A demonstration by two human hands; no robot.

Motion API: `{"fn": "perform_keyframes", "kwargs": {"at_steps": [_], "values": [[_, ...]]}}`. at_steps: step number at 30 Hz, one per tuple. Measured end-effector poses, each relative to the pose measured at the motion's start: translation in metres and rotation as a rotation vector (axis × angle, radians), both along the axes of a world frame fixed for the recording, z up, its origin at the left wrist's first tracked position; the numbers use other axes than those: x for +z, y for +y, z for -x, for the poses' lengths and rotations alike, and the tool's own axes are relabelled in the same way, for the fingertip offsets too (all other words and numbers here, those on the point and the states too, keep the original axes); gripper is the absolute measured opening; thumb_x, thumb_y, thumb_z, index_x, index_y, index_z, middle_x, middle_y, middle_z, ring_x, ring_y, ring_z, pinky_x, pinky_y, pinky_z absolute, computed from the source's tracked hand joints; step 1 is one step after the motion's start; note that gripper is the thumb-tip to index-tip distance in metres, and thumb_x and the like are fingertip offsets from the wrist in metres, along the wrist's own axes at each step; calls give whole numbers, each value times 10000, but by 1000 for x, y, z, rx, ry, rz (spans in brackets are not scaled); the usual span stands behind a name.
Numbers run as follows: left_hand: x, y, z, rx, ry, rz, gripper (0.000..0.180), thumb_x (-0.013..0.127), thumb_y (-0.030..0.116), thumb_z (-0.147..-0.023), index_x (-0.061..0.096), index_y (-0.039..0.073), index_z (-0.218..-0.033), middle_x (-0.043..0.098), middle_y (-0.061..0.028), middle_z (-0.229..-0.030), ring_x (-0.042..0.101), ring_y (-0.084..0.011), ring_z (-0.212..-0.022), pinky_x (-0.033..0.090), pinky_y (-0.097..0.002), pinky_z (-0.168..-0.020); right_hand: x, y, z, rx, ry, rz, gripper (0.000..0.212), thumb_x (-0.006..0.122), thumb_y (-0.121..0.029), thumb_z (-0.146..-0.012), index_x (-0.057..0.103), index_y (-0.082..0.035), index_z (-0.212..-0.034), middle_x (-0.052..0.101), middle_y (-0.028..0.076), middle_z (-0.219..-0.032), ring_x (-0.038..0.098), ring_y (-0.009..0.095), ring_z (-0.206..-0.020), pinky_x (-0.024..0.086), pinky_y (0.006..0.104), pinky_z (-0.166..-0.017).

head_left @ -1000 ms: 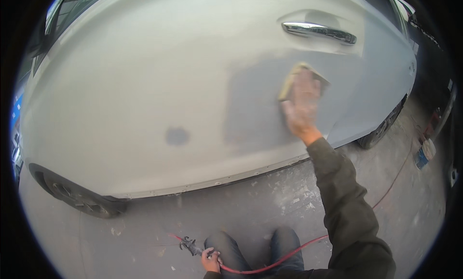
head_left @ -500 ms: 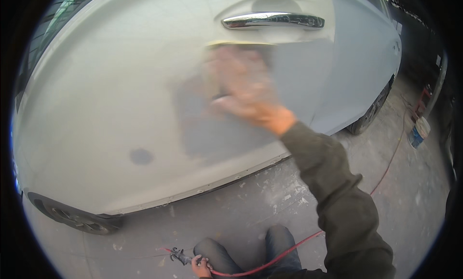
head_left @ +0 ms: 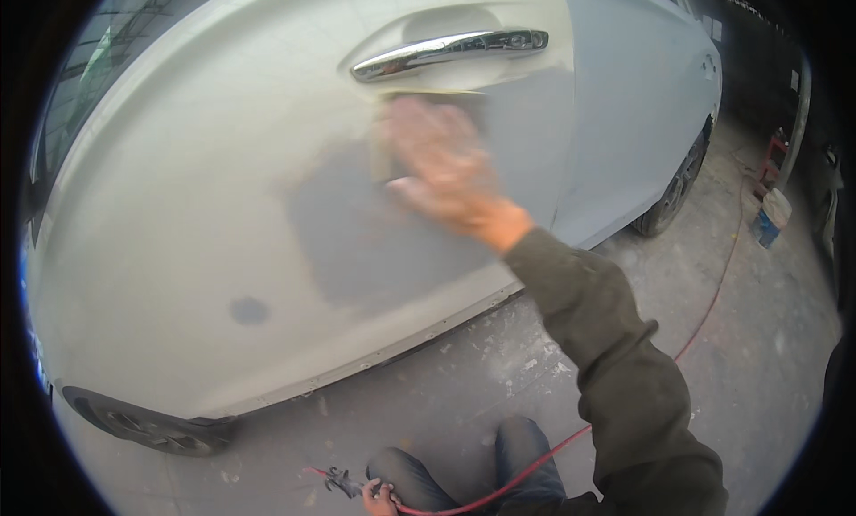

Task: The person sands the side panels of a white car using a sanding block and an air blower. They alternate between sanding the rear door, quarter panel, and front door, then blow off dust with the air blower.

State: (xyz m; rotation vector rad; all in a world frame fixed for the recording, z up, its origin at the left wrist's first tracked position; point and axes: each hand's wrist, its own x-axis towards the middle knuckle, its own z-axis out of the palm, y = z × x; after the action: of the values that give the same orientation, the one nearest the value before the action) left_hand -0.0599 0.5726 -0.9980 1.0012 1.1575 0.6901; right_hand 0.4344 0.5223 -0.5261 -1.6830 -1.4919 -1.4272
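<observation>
My right hand [head_left: 450, 164] lies across a sanding sheet [head_left: 473, 108], pressing it to the pale car door [head_left: 205, 186] just below the chrome door handle [head_left: 450, 53]. The fingers are smeared by motion; a light yellow edge shows above them and darker parts beside them. Beneath the hand spreads a dull grey patch [head_left: 383, 249] on the paintwork. Low in the view, by my knee, my left hand [head_left: 382, 498] is closed around an air blow gun [head_left: 341, 482], to which a red hose [head_left: 548, 456] runs.
A smaller grey spot [head_left: 249, 310] marks the lower left of the door. Wheels show at the left [head_left: 147, 427] and right [head_left: 682, 186]. The hose trails over the stained concrete floor [head_left: 499, 364] toward a bucket [head_left: 772, 217] and a red stand [head_left: 772, 159] at the right.
The view has shifted, so the door handle sits further left and more tilted. My right hand stays on the sheet below the handle, less blurred now. The left hand still holds the blow gun.
</observation>
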Motion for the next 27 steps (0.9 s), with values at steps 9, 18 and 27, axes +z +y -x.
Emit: {"fn": "perform_keyframes", "kwargs": {"at_steps": [9, 18, 27], "values": [[24, -4, -23, -19, 24, 17, 264, 651, 11, -826, 622, 70, -1083, 655, -87, -872, 598, -171, -702, 471, -283, -593, -66, 91, 86, 55, 322, -112, 830, 539, -440, -904, 279, 76, -1500, 237, 229, -1594, 209, 373, -1486, 173, 530, -1199], [17, -6, -18, -31, 93, 28, 329, 636, -17, -832, 577, 67, -1145, 653, -89, -873, 592, -161, -672, 455, -266, -530, -45, -42, -62, 8, -14, -153, 801, 666, -399, -855, 348, -54, -1505, 306, 136, -1589, 267, 305, -1480, 180, 523, -1202], [11, 1, -11, -56, 154, -9, 318, 641, 13, -845, 558, 124, -1132, 643, -63, -837, 547, -142, -630, 436, -282, -502, -177, -76, -61, -155, 458, -329, 813, 732, -260, -819, 348, 27, -1476, 344, 234, -1545, 292, 403, -1455, 202, 568, -1177]]}}
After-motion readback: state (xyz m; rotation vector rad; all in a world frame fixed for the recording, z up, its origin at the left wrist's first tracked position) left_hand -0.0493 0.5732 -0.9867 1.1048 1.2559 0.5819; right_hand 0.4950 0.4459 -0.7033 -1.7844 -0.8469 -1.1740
